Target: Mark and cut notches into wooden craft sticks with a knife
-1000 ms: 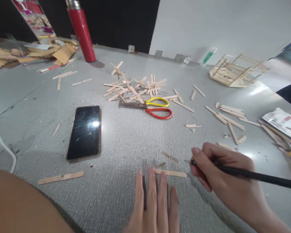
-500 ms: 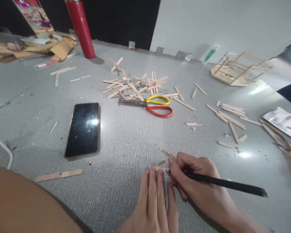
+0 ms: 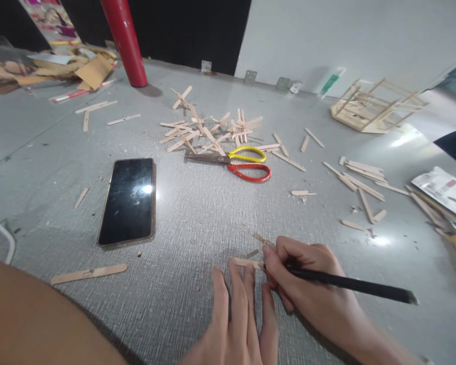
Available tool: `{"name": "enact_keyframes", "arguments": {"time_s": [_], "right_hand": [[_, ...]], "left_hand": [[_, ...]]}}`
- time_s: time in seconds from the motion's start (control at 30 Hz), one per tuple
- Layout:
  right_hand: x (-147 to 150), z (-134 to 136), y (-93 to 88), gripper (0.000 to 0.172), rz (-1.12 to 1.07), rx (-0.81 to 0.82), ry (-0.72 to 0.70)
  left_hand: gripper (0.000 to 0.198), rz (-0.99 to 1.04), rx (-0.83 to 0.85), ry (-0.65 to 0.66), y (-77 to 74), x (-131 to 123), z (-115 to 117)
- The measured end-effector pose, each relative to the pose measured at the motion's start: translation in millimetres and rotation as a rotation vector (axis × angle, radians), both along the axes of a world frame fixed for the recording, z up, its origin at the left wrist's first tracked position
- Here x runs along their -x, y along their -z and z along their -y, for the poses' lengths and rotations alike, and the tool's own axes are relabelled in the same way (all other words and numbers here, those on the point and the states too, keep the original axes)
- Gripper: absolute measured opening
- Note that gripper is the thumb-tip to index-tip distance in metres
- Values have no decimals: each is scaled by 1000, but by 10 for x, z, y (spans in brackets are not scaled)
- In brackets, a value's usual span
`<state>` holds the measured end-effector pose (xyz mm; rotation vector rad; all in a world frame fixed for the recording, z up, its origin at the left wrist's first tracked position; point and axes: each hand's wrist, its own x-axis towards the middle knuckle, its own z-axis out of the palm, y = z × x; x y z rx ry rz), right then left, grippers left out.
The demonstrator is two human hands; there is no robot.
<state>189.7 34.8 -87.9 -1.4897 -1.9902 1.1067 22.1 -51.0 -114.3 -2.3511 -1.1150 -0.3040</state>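
Fingers spread, my left hand [image 3: 235,319] lies low on the table, its fingertips at a small wooden craft stick [image 3: 245,262]. A slim black pencil [image 3: 357,287] is gripped in my right hand [image 3: 307,268]. The pencil's tip meets the right end of that stick, though my fingers partly cover it. Just above the stick are a short dark sliver [image 3: 253,254] and a thin wooden scrap [image 3: 264,240]. Farther up lie scissors [image 3: 224,159] with one yellow and one red handle.
A phone [image 3: 127,203] and a marked craft stick [image 3: 89,274] are on the left. Behind the scissors is a heap of craft sticks [image 3: 209,133]. A red bottle [image 3: 127,45], a wooden stick frame [image 3: 376,109] and a white packet [image 3: 443,190] stand or lie farther out.
My left hand's fingers have spread apart, and the index finger has shifted left off the stick. More of the stick shows. My right hand has hardly moved.
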Motion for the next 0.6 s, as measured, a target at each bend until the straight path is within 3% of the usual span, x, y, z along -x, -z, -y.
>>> {"name": "enact_keyframes", "arguments": {"time_s": [0.6], "right_hand": [[2, 12, -22, 45, -19, -15, -23]], "left_hand": [[37, -2, 5, 1, -44, -18, -5]]}}
